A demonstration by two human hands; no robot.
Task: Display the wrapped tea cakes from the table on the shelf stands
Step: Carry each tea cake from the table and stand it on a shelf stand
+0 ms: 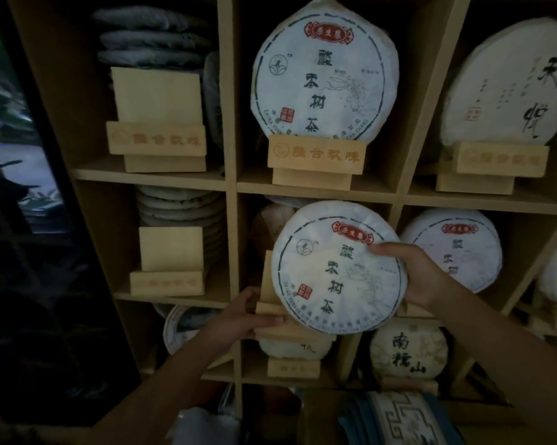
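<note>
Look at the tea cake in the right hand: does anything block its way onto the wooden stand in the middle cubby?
Nothing visible does. The right hand holds the tea cake just in front of the wooden stand, which the left hand steadies. The stand carries no other cake.

The tea cake [338, 268] in the middle cubby is wrapped in thin white matt paper, creased into fine pleats round its rim and printed in black and red. The shelf [315, 191] and the stand [298, 326] under the cake are pale, smooth, unvarnished-looking wood.
</note>
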